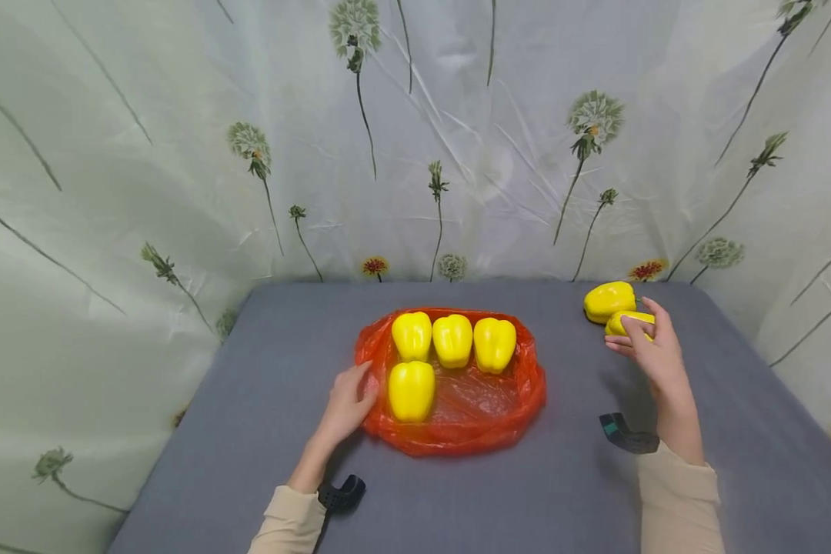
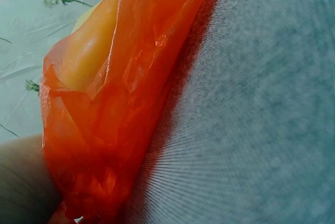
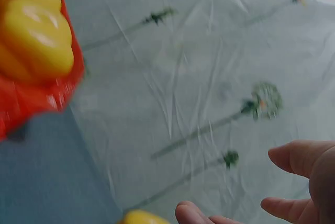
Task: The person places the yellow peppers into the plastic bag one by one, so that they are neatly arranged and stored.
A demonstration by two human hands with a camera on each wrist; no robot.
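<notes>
An orange plastic bag (image 1: 512,415) lies open on the grey table (image 1: 526,500) with several yellow peppers (image 1: 412,388) in it. My left hand (image 1: 352,400) rests with straight fingers on the bag's left rim, beside the nearest pepper. The left wrist view shows the bag (image 2: 115,103) close up, with a pepper showing through the plastic. At the far right, my right hand (image 1: 642,342) curls its thumb and fingers round a yellow pepper (image 1: 629,318). A second loose pepper (image 1: 609,300) lies just behind it. In the blurred right wrist view the fingers (image 3: 293,182) are spread, with a pepper (image 3: 140,217) at the bottom edge.
A pale floral curtain (image 1: 457,138) hangs behind and beside the table. Black wrist straps (image 1: 626,435) (image 1: 342,492) show near both sleeves. The table's left edge runs diagonally near my left arm.
</notes>
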